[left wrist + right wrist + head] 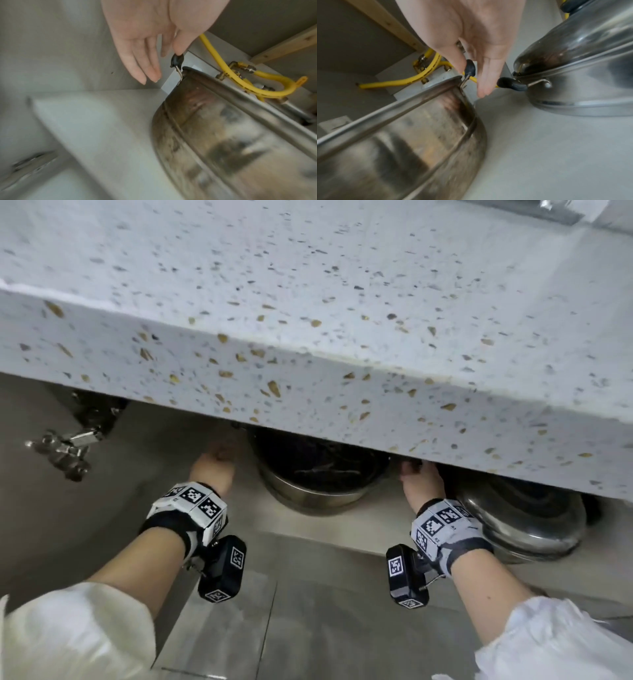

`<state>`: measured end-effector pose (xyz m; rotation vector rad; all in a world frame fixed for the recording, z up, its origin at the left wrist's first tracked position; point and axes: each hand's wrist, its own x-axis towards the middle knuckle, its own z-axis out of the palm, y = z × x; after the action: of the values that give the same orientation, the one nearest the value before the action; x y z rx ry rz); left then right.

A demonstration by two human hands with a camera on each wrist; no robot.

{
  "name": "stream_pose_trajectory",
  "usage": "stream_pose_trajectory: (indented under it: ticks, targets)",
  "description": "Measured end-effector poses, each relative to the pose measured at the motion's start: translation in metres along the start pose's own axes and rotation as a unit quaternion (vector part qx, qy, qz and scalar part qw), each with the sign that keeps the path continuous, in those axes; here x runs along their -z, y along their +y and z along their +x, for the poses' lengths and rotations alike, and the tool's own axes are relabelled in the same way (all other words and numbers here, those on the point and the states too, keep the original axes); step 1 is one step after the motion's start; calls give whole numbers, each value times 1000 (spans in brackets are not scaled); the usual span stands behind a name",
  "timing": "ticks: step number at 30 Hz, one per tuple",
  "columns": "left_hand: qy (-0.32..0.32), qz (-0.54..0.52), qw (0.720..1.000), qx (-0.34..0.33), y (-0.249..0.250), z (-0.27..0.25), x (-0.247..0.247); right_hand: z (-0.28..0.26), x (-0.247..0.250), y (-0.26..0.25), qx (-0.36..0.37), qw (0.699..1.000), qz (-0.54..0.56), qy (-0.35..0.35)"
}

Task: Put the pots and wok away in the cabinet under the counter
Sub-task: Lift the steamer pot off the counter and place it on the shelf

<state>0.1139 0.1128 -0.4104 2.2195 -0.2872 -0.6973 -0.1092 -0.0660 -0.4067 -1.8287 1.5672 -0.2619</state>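
A steel pot (318,494) (231,135) (402,135), its wall scorched, stands on the cabinet floor (102,121) under the counter (308,337). My left hand (214,462) (163,63) is at its left side, fingers straight, the thumb tip touching the black left handle (177,60). My right hand (419,477) (472,79) is at its right side. The fingers hang straight, and the black right handle (470,67) lies loosely between thumb and forefinger. A second steel pot with a lid (527,518) (582,67) stands just to the right.
A yellow gas hose (240,83) (399,82) with brass fittings runs along the cabinet's back, behind the pot. A wooden batten (283,47) crosses above it. A door hinge (68,446) sticks out at the left. Grey floor tiles (308,628) lie below.
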Motion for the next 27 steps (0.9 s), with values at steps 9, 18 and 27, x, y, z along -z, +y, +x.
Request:
stream_pose_trajectory:
  ticks: [9, 18, 27]
  targets:
    - [-125, -59, 990, 39, 2, -123, 19, -113, 18, -11, -38, 986, 19, -160]
    - [-159, -22, 987, 6, 60, -240, 97, -224, 104, -89, 57, 907, -26, -417]
    - [-76, -88, 988, -101, 165, -301, 234, -279, 200, -250, 199, 901, 44, -384]
